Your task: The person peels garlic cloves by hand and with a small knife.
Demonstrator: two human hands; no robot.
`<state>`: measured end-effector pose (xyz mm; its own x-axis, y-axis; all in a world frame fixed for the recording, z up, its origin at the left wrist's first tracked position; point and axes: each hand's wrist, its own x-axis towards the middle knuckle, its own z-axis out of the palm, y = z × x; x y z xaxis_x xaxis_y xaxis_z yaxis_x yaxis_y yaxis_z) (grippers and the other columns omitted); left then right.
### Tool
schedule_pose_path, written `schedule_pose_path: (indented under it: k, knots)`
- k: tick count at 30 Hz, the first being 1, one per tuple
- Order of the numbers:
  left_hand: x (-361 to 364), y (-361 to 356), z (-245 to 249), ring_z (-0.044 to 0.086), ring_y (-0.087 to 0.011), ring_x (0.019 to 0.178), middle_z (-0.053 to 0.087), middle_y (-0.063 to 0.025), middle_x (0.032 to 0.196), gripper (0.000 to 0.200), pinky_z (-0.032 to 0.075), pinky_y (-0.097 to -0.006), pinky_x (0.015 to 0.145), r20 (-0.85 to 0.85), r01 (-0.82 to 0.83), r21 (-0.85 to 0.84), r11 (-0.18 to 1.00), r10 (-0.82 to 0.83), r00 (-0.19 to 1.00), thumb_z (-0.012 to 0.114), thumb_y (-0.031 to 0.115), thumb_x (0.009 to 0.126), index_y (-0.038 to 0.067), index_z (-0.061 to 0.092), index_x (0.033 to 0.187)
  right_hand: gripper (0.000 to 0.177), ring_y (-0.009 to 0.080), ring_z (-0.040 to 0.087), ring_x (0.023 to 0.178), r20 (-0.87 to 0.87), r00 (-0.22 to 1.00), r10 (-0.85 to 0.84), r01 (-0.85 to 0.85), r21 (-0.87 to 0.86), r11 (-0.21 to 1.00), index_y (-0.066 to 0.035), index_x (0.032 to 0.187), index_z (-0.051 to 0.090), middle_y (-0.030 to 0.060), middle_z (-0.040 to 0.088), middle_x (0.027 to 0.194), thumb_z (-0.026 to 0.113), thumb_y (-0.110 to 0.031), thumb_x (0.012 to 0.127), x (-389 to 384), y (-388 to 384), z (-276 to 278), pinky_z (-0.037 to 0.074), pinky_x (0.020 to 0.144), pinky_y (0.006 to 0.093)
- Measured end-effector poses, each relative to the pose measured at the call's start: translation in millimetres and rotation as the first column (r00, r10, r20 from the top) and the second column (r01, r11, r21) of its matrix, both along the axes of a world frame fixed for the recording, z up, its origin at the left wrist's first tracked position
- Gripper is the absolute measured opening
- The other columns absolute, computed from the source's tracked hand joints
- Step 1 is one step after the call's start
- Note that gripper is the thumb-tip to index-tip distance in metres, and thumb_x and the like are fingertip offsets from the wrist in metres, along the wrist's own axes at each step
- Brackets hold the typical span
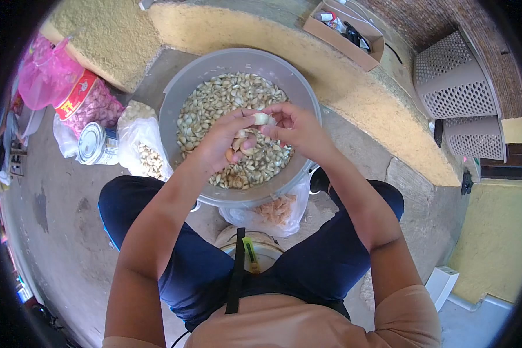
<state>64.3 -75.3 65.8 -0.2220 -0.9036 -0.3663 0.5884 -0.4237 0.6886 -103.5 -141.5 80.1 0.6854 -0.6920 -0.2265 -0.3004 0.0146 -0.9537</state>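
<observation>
Both my hands are over a large grey basin (180,87) with many garlic cloves (214,98) lying in water. My left hand (223,139) is curled round several garlic cloves (240,142), which show between its fingers. A pale garlic clove (262,119) sits between the fingertips of both hands. My right hand (293,127) pinches at the right end of that clove, fingers bent and closed. What lies inside the left palm is partly hidden.
A clear bag of peelings (277,210) lies below the basin. To the left are a bag of cloves (151,159), a tin can (97,145) and a pink net sack (95,107). A cardboard box (345,35) sits on the ledge; a yellow-handled cutter (250,252) lies between my legs.
</observation>
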Motion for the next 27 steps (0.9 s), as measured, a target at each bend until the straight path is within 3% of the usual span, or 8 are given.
schedule_pose_path:
  k: [8, 17, 20, 23, 26, 27]
  knots:
    - [-3.7, 1.2, 6.2, 0.042, -0.0052, 0.051, 0.049, -0.0062, 0.084, 0.028, 0.029, -0.0145, 0.029, 0.028, 0.014, -0.047, 0.999, -0.013, 1.0, 0.05, 0.016, 0.083, -0.001, 0.043, 0.105, 0.017, 0.0061, 0.051, 0.056, 0.116, 0.982, -0.15, 0.144, 0.056, 0.988, 0.001, 0.092, 0.059, 0.0045, 0.061, 0.071, 0.058, -0.009, 0.079, 0.9, -0.3, 0.3, 0.042, 0.048, 0.0192]
    - [-3.7, 3.3, -2.7, 0.041, -0.005, 0.052, 0.051, -0.0054, 0.082, 0.031, 0.032, -0.0143, 0.031, 0.233, 0.038, -0.067, 0.997, -0.022, 0.972, 0.054, 0.02, 0.083, -0.002, 0.045, 0.103, 0.013, 0.0082, 0.051, 0.058, -0.007, 0.993, -0.114, 0.113, -0.095, 0.989, 0.002, 0.089, 0.057, 0.0035, 0.057, 0.073, 0.055, -0.008, 0.081, 0.6, -0.6, -0.8, 0.044, 0.054, 0.0214]
    - [-4.6, 3.9, -2.8, 0.042, -0.0047, 0.052, 0.052, -0.0051, 0.079, 0.032, 0.032, -0.0142, 0.031, 0.28, 0.04, -0.089, 0.995, -0.013, 0.96, 0.055, 0.021, 0.082, -0.002, 0.047, 0.102, 0.013, 0.0085, 0.052, 0.059, 0.017, 0.992, -0.125, 0.125, -0.059, 0.99, 0.001, 0.089, 0.056, 0.0035, 0.056, 0.073, 0.053, -0.01, 0.083, 2.2, 1.4, -0.9, 0.044, 0.055, 0.0218]
    - [-4.8, 4.1, -3.0, 0.042, -0.0043, 0.052, 0.052, -0.0046, 0.077, 0.032, 0.031, -0.0143, 0.031, 0.313, 0.037, -0.116, 0.993, 0.001, 0.95, 0.057, 0.022, 0.081, -0.002, 0.048, 0.101, 0.015, 0.0095, 0.052, 0.059, 0.05, 0.99, -0.132, 0.13, 0.034, 0.991, 0.001, 0.09, 0.055, 0.0024, 0.055, 0.07, 0.051, -0.013, 0.085, 3.1, 1.2, -4.5, 0.045, 0.057, 0.0232]
    - [-5.0, 5.2, 0.1, 0.042, -0.004, 0.051, 0.052, -0.0037, 0.075, 0.033, 0.03, -0.0145, 0.031, 0.342, 0.046, -0.133, 0.99, 0.002, 0.94, 0.058, 0.022, 0.08, -0.002, 0.049, 0.101, 0.018, 0.0101, 0.05, 0.053, 0.257, 0.919, -0.299, 0.141, 0.494, 0.858, 0.002, 0.088, 0.055, 0.0034, 0.053, 0.065, 0.05, -0.015, 0.085, 4.7, 7.0, -4.4, 0.048, 0.053, 0.025]
    - [-4.9, 5.5, 1.0, 0.041, -0.0039, 0.051, 0.052, -0.0034, 0.074, 0.033, 0.03, -0.0146, 0.031, 0.353, 0.051, -0.138, 0.989, 0.002, 0.936, 0.059, 0.023, 0.08, -0.001, 0.049, 0.101, 0.018, 0.0103, 0.05, 0.052, 0.246, 0.92, -0.305, 0.12, 0.565, 0.816, 0.002, 0.088, 0.055, 0.003, 0.052, 0.065, 0.05, -0.015, 0.086, 3.7, 6.6, -2.2, 0.048, 0.053, 0.025]
